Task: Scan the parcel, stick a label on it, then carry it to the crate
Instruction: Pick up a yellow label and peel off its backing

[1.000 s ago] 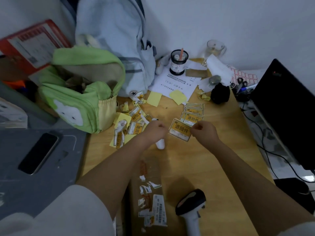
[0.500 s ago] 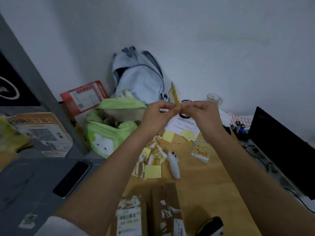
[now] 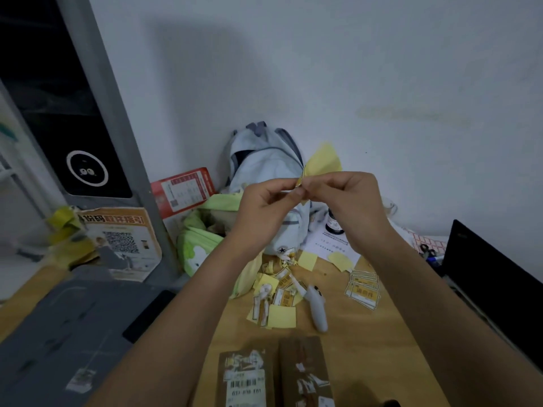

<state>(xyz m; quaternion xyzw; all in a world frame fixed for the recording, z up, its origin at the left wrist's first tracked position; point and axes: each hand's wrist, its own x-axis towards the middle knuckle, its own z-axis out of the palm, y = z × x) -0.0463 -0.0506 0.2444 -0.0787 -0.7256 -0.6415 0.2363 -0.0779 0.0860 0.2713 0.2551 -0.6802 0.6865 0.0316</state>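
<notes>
Both hands are raised in front of the wall, pinching one yellow label by its lower corner. My left hand grips it from the left, my right hand from the right, fingertips touching. The label's yellow backing sticks up above the fingers. A brown cardboard parcel with torn white stickers lies on the wooden desk near the bottom edge, beside another brown parcel with a barcode. A stack of yellow labels lies on the desk to the right. The scanner is barely visible at the bottom edge.
Peeled yellow backings and a white handheld device litter the desk centre. A green bag and pale blue backpack stand at the back. A dark laptop is on the right, a black phone on the grey surface left.
My hands lifted a label off the desk to face height and now pinch it together. The camera tilted upward, so the scanner slid out of view.
</notes>
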